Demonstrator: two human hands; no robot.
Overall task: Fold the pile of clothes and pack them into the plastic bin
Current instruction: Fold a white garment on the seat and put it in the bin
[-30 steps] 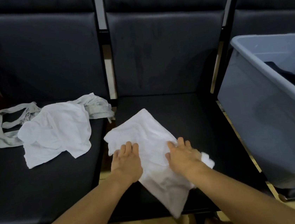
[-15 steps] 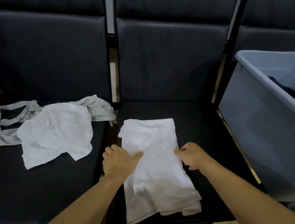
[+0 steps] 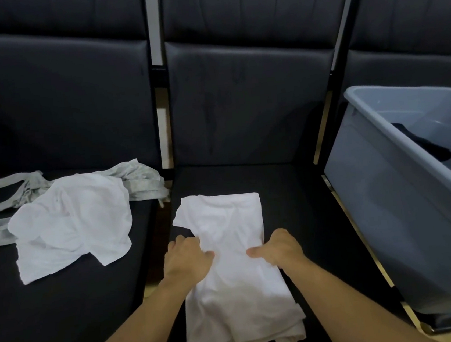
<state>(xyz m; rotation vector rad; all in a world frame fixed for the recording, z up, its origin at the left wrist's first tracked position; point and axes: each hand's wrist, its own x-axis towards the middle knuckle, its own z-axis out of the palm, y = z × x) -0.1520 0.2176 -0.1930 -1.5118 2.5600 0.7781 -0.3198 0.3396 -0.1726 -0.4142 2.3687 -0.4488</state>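
Note:
A white T-shirt [image 3: 235,282], folded lengthwise into a long strip, lies on the middle black seat [image 3: 308,217]. My left hand [image 3: 186,258] grips its left edge near the middle, thumb on top. On the opposite edge, at the same height, my right hand [image 3: 276,248] grips the cloth with its thumb pointing inward. A second white garment [image 3: 70,225] lies crumpled on the left seat, over a grey garment [image 3: 144,180]. The grey plastic bin [image 3: 408,206] stands on the right seat with a dark garment [image 3: 426,145] inside.
Three black padded seats with tall backrests stand side by side, with narrow gaps between them. The front part of the left seat [image 3: 52,317] is bare. A light floor shows below the seats' front edges.
The shirt was turned from a diagonal lie to straight along the seat. Both hands moved from pressing flat on it to gripping its side edges at mid-length.

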